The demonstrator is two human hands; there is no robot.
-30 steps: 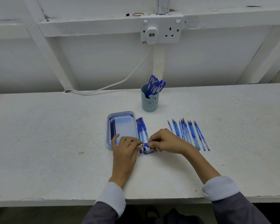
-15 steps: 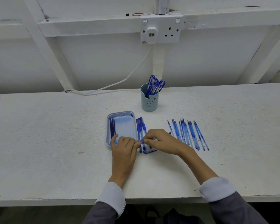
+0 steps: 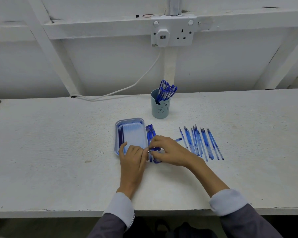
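Head: left hand point(image 3: 132, 157), right hand point(image 3: 169, 151) pinch crosswise pen point(image 3: 155, 149), tip left.

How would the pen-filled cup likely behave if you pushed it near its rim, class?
The cup is taller than wide, so it may tip rather than slide. Its pens lean right and stick out above the rim, probably pulling weight that way.

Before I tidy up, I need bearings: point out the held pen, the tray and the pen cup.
held pen point(image 3: 155, 149), head view, blue part between fingers.
tray point(image 3: 129, 119), head view, far rim.
pen cup point(image 3: 160, 109), head view, front wall.
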